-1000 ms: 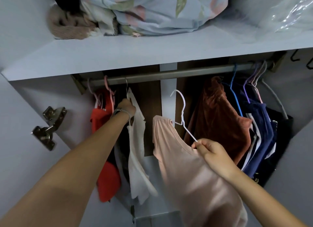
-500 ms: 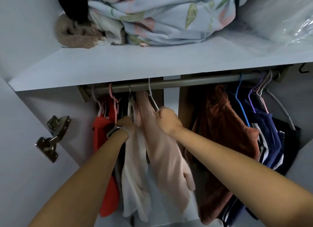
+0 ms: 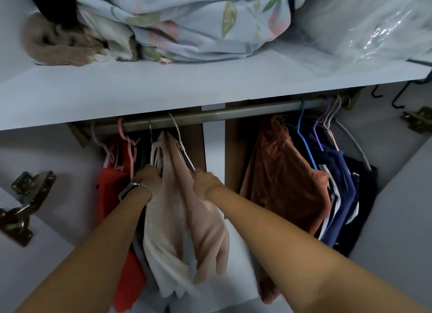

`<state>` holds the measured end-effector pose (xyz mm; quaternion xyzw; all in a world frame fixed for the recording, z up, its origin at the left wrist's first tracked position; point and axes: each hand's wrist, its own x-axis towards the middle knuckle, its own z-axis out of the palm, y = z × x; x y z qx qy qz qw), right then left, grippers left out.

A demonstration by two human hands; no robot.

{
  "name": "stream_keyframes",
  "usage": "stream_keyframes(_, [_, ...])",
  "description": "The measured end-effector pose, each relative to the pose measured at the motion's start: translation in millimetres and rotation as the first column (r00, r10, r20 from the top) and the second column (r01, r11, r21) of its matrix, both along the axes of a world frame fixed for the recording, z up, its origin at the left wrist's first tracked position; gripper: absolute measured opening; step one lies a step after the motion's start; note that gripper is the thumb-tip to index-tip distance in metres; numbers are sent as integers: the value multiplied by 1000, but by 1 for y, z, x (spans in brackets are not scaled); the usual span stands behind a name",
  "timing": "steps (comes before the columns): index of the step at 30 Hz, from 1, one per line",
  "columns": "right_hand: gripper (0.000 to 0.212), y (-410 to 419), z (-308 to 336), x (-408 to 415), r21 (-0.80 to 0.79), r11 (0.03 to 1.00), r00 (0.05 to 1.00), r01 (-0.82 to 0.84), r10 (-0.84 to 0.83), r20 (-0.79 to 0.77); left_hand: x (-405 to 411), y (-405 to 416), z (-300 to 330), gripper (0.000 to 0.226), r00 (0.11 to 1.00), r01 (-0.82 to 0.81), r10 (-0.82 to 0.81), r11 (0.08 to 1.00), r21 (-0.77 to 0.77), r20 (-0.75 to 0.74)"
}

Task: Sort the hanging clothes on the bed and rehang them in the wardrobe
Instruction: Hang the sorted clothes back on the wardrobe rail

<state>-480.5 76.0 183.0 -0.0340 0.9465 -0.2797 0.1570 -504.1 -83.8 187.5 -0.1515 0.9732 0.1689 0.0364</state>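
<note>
- Pale pink top (image 3: 205,219) hangs from the wardrobe rail (image 3: 233,112) on a white wire hanger (image 3: 181,141), hook over the rail at approx 11 o'clock from frame centre. It sits at the right end of the left-hand bunch, prob. so like goes w/ like.
- Right hand (image 3: 205,181) is clamped on the hanger's shoulder wire and the top's fabric at the neck. Judged: steadying it while the hook seats.
- Left hand (image 3: 149,177), w/ a watch (image 3: 129,190) on the wrist, is curled into the clothes just at 9 o'clock of the pink top, touching a cream top (image 3: 163,242). Looks like it holds the neighbours back to keep a slot; exactly what the fingers grip, can't tell.
- Further at 9 o'clock: red garment (image 3: 109,195) on a pink hanger (image 3: 127,142), close to the wardrobe's left wall.
- Open room: bare rail between the pink top and a rust-brown garment (image 3: 285,179) at 3 o'clock. Widest gap here, so more hangers should fit there.
- Past it, navy clothes (image 3: 339,188) on blue (image 3: 304,135) and purple hangers, packed toward the right wall.
- Tight edge: the shelf (image 3: 163,88) sits close over the rail, little headroom for lifting hooks. On it at 12 o'clock lie floral bedding (image 3: 198,20) and a tan knit (image 3: 53,46).
- Door hinge (image 3: 25,195) at 9 o'clock, well apart from the arms.
</note>
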Motion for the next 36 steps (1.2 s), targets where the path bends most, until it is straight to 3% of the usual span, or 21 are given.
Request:
stream_keyframes(5, [49,24,2,21,-142,990,1000,-4,2,-19,22,8,-6,23,990,-7,62,919,394,-128])
stream_keyframes(8, [58,55,6,48,-238,963,983,126,-154,-103,53,26,-14,47,957,-61,203,840,540,-209])
stream_keyframes(11, [42,107,-1,80,-303,905,929,297,-347,-126,90,64,-8,55,887,25,181,900,435,-425])
stream_keyframes(14, [25,165,-11,121,-322,849,878,419,-469,-96,115,119,3,52,835,297,-152,934,200,-530])
stream_keyframes(16, [23,202,-18,157,-284,810,826,512,-555,-94,123,155,1,51,789,501,-376,851,155,-486])
stream_keyframes(20, [28,264,-37,250,-180,674,665,717,-738,-114,152,236,-8,52,646,748,-689,657,94,-328])
stream_keyframes(24, [32,301,-50,332,-129,537,530,834,-844,-83,188,296,-25,55,473,879,-849,474,57,-236])
stream_keyframes(29, [41,345,-60,465,-169,308,303,936,-952,-51,279,370,-38,52,214,976,-959,205,70,-184])
stream_keyframes(36, [44,416,-73,643,-179,57,44,982,-996,-75,424,481,-51,59,-11,998,-989,-21,66,-145])
